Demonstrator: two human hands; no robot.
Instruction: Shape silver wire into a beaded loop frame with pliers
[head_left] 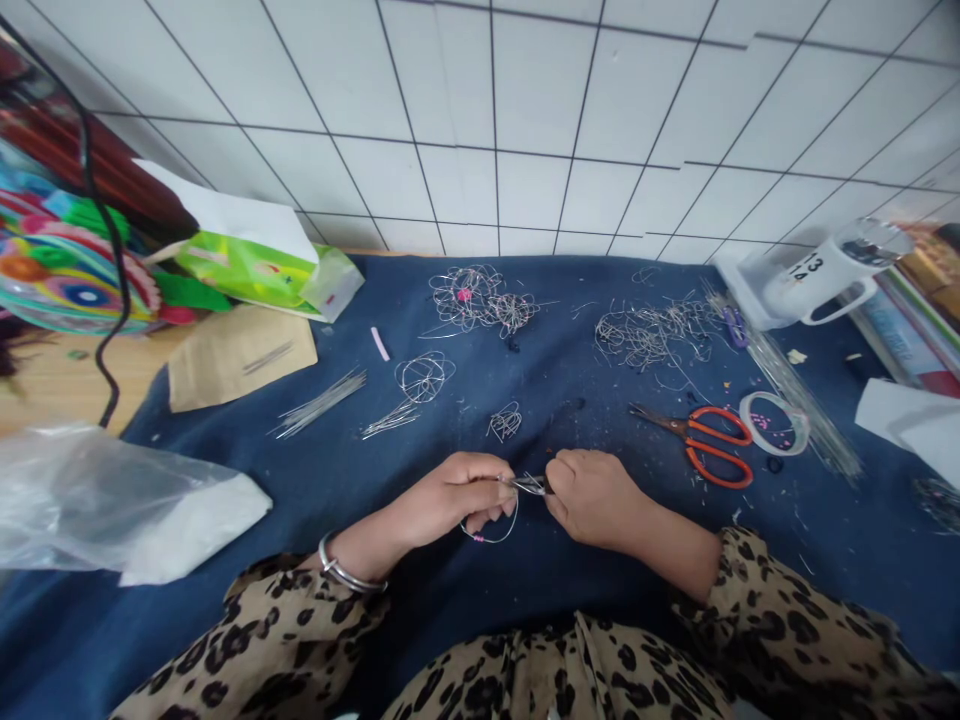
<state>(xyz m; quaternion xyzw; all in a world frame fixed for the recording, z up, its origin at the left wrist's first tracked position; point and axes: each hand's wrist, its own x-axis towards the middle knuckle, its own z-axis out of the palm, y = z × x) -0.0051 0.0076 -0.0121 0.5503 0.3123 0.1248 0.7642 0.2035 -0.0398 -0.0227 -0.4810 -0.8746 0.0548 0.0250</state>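
Observation:
Thumb and fingers of my left hand pinch a thin wire loop, which hangs below them and carries small pink beads. My right hand is wrapped round a pair of pliers, whose metal jaws reach left to the wire at my left fingertips. The plier handles are hidden in my fist. Just beyond my hands lies a small tangle of wire. Orange-handled scissors rest to the right, beside a round white dish with pink beads.
A dark blue cloth covers the table up to a tiled wall. Wire coils, a larger wire heap and straight wires lie across it. A white mug stands at right; a plastic bag lies at left.

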